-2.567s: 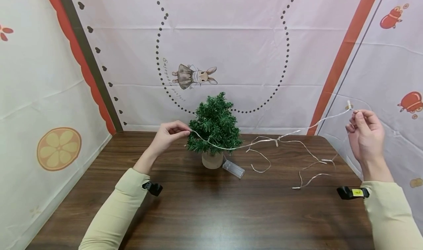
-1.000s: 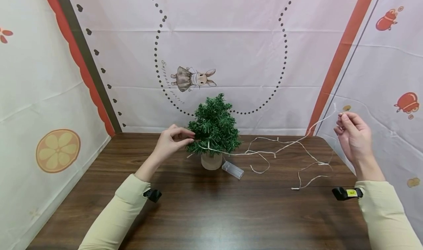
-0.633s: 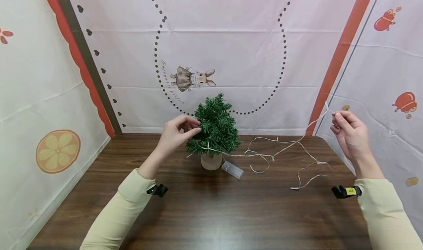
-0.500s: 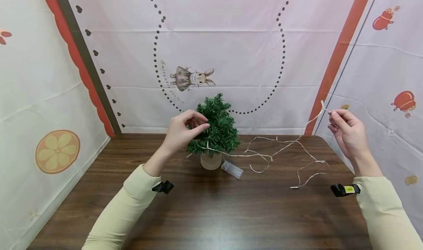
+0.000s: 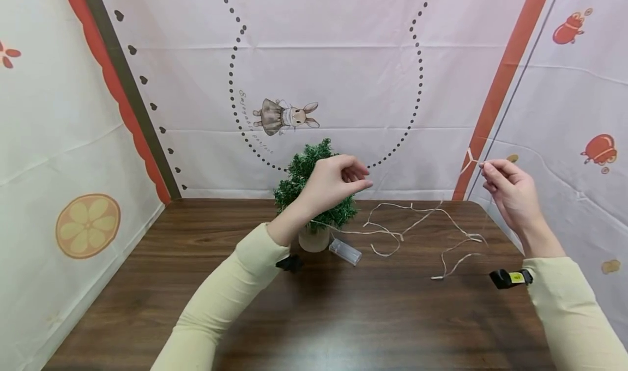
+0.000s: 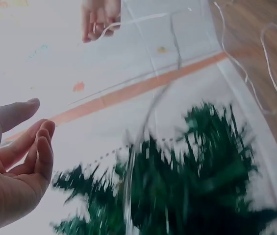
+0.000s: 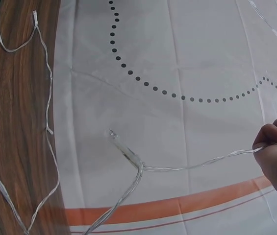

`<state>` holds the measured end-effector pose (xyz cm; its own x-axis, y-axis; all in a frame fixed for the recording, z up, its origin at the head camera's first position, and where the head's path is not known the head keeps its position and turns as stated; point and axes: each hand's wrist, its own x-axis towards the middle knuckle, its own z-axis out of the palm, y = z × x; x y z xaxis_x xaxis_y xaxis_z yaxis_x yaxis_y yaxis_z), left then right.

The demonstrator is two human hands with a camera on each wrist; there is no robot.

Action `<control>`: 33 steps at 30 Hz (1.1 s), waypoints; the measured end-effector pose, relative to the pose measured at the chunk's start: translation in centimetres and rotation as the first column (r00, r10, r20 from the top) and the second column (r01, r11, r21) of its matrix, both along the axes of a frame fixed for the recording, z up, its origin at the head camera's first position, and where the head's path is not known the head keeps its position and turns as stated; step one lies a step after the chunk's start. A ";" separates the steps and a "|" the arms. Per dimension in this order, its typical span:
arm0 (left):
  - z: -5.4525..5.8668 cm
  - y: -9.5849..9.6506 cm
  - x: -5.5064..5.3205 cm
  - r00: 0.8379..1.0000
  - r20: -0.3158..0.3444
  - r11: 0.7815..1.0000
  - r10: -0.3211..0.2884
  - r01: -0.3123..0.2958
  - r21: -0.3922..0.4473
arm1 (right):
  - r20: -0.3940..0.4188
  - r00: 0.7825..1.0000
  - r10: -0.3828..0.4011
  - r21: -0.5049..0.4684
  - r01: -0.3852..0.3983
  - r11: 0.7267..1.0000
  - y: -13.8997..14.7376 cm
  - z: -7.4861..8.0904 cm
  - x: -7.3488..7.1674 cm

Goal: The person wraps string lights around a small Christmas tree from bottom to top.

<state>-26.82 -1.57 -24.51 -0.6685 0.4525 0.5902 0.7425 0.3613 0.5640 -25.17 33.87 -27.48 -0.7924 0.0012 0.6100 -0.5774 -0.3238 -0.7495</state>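
Note:
A small green artificial Christmas tree (image 5: 301, 169) in a pale round base (image 5: 314, 240) stands toward the back of the table. A clear-wired string of lights (image 5: 402, 232) runs from the tree's lower branches across the tabletop and rises at the right. My right hand (image 5: 512, 194) pinches that wire in the air; in the right wrist view a bulb (image 7: 123, 149) hangs just off the fingertips. In front of the tree's right side is my left hand (image 5: 338, 180), thumb and fingers apart with nothing between them. It hides part of the branches.
A clear battery box (image 5: 345, 251) lies on the wooden table (image 5: 343, 316) at the foot of the tree. Loose loops of the string spread over the table's right rear. Printed cloth walls (image 5: 353, 77) enclose the back and sides.
My left hand has let go of the wire at the tree's left and swept right across the front of the tree. The right hand has drifted left, still pinching the wire, which now sags.

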 end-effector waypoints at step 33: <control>-0.8 11.6 -2.9 0.939 0.327 0.991 -0.105 0.072 0.111 | 0.048 0.965 -0.256 0.489 0.201 0.849 -3.3 2.2 -0.7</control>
<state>-29.71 10.06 -25.29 -0.7933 0.4710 0.3858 0.5344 0.2351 0.8119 -25.84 30.56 -25.28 -0.8660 -0.0782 0.4938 -0.4981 0.2200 -0.8387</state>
